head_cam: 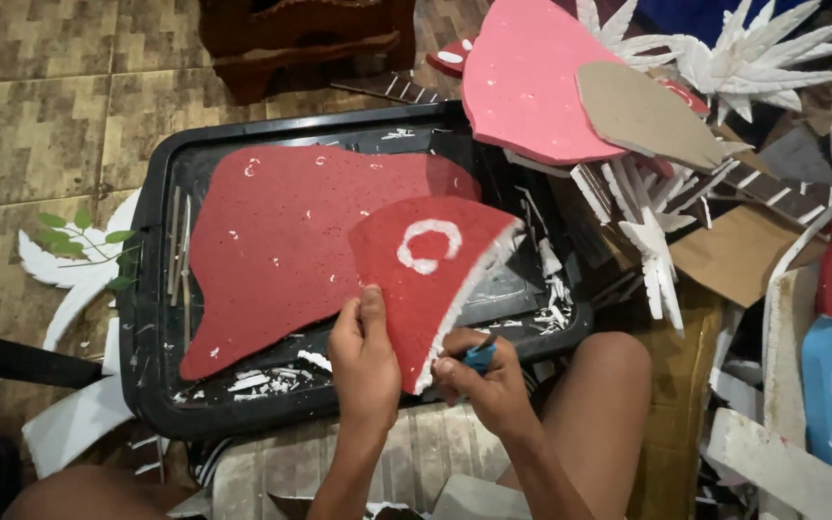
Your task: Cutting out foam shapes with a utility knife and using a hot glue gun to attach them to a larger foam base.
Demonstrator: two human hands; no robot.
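The left hand (366,361) pinches the lower edge of a small red foam piece (430,270), thumb on the painted face, holding it tilted up over the near rim of the black tray (151,289). The right hand (488,380) is closed around a small blue-handled cutter (480,354), its tip at the white cut edge of that piece. Both grips are closed on what they hold. This looks like trimming in progress: the edge is being shaved, and white scraps (267,378) lie in the tray below. A larger red foam sheet (281,250) lies flat in the tray, partly under the small piece. A pink foam shape (522,82) and white feather-like cutouts (753,53) lie beyond the tray. By my reading, the next cut calls for a steady left hand and fingers kept off the blade's line.
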